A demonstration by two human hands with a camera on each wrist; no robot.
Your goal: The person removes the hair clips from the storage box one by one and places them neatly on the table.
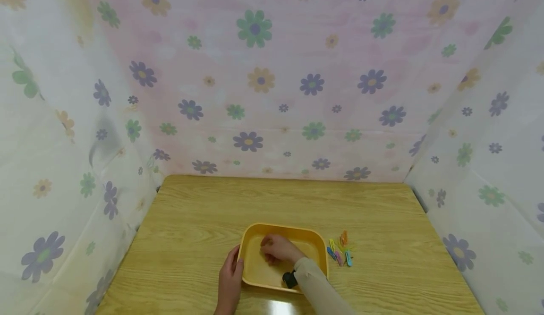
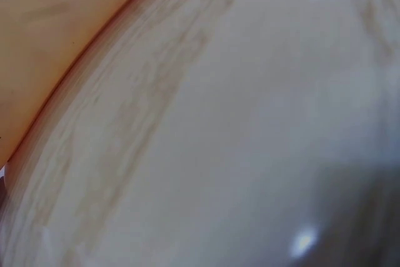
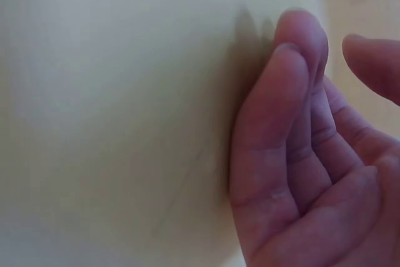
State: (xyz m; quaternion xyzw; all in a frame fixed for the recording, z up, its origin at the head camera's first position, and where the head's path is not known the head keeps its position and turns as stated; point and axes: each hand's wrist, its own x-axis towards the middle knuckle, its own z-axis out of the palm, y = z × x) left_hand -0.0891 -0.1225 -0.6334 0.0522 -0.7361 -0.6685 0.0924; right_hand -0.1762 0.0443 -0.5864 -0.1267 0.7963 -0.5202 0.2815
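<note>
A yellow rectangular tray [image 1: 282, 284] lies on the wooden table. At its left side my left hand [image 1: 230, 277] holds the wall, thumb by the rim and fingers along the outside; some fingertips are hidden. Inside the tray is my right hand [image 1: 278, 249], its fingers loosely bent near the tray floor. In the right wrist view the thumb and fingers [image 3: 265, 136] stand apart over a pale surface, with nothing seen between them. Several small colourful clothespins, among them a light blue clothespin [image 1: 348, 258] and an orange clothespin [image 1: 344, 238], lie just right of the tray.
The wooden table [image 1: 191, 211] reaches back to a flowered cloth [image 1: 280, 97], with more cloth on both sides. A black wrist camera [image 1: 290, 279] sits at my right wrist over the tray's front edge. In the left wrist view a blurred pale surface fills most of the picture.
</note>
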